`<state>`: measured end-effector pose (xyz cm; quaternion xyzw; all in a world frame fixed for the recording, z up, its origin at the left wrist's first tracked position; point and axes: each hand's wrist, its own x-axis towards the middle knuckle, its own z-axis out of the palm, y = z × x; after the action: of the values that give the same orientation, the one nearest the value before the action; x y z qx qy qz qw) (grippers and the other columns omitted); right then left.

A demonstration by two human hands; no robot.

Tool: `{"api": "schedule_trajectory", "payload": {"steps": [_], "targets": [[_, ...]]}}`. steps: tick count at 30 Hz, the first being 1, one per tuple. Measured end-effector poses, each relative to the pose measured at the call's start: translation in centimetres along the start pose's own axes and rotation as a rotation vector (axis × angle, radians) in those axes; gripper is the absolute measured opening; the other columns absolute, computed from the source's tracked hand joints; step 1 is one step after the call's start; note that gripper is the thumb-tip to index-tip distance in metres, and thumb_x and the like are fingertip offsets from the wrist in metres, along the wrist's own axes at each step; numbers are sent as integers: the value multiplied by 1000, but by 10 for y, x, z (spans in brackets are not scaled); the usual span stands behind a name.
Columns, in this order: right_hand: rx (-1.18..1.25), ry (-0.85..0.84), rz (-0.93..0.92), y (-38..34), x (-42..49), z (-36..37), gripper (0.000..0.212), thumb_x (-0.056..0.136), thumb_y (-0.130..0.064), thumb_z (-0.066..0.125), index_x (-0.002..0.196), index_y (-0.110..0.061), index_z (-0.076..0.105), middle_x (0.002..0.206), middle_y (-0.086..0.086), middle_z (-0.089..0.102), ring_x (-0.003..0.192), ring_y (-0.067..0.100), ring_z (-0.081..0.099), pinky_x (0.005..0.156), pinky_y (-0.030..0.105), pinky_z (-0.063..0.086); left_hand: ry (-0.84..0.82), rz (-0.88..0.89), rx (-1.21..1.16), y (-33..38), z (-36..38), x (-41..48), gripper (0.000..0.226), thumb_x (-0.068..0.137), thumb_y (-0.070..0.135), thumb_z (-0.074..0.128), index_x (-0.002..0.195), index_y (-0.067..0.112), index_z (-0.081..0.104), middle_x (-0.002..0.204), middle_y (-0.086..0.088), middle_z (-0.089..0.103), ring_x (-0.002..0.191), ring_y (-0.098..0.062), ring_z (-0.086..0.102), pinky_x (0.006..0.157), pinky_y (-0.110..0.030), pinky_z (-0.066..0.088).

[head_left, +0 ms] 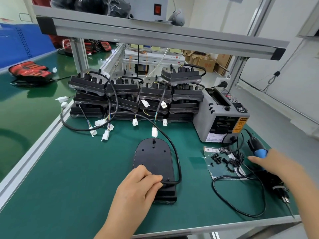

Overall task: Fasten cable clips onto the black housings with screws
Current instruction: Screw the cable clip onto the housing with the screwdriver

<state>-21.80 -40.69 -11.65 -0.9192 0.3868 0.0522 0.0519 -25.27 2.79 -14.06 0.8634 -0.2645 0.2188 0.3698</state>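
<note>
Your left hand [138,185] rests on the black oval plastic housing [153,156], fingers curled round its black cable [180,171], while your right hand [272,163] hovers, fingers straight, near the loose black screws [216,158].

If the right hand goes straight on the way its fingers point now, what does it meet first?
Likely the right hand meets the thin black cable first, then the clips and screws on the plastic bag; its height above them is unclear.
</note>
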Motion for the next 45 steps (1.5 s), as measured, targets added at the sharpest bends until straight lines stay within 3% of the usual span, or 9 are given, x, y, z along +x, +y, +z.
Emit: {"api": "schedule_trajectory", "payload": {"steps": [8,11,15,19,24,29,35,40,45], "targets": [[50,48,10,12,1,13,79,77,-70,55,129,-12,37,106,11,59,90,32,59,82,47,50,-2,7,10,0,0,1,14,81,26,65,91,23,73,78,11,53,68,-4,51,64,-11,40],[138,73,12,14,-3,10,86,78,-67,57,139,-11,32,132,18,52,109,39,55,90,54,46,0,13,16,0,0,0,13,81,26,64,91,23,73,78,10,52,68,-4,51,63,-12,41],[185,117,-41,8,-27,-6,85,81,-67,52,145,-16,29,140,16,48,119,38,51,93,54,45,18,15,15,-1,2,0,12,81,26,66,91,24,72,77,11,52,69,-4,51,65,-19,44],[200,176,-160,-15,-71,-24,67,85,-65,46,138,-25,43,127,6,59,107,30,59,87,44,49,62,34,38,-3,3,-6,7,83,26,69,88,24,73,76,10,51,68,-5,51,64,-20,45],[195,114,-349,-51,-106,-26,40,88,-58,49,121,-36,56,93,-19,59,87,9,56,72,29,43,143,48,42,-2,4,-13,40,94,45,43,83,22,74,75,8,53,68,-8,54,65,-23,48],[494,271,-406,-88,-75,-15,9,89,-27,58,94,-29,65,95,-9,66,81,11,56,69,27,38,130,51,72,-1,2,-10,34,88,43,48,81,24,74,74,9,53,69,-2,48,58,-19,44],[640,389,-344,-115,-44,-9,7,89,-21,56,88,-25,61,91,-6,63,77,11,54,66,28,36,122,64,61,-4,2,-10,22,84,41,51,85,30,70,76,13,51,69,0,49,54,-18,47],[786,394,-267,-118,-39,-7,11,88,-18,54,93,-20,63,88,-7,61,80,14,55,70,30,38,140,81,43,-5,4,-10,33,94,51,39,88,33,66,77,13,51,70,-2,48,60,-20,44],[1054,313,-173,-114,-39,-6,12,90,-23,54,96,-16,62,71,1,64,59,14,57,58,29,46,151,96,51,-6,4,-8,36,95,52,37,88,32,67,79,15,48,70,-2,48,58,-19,43]]}}
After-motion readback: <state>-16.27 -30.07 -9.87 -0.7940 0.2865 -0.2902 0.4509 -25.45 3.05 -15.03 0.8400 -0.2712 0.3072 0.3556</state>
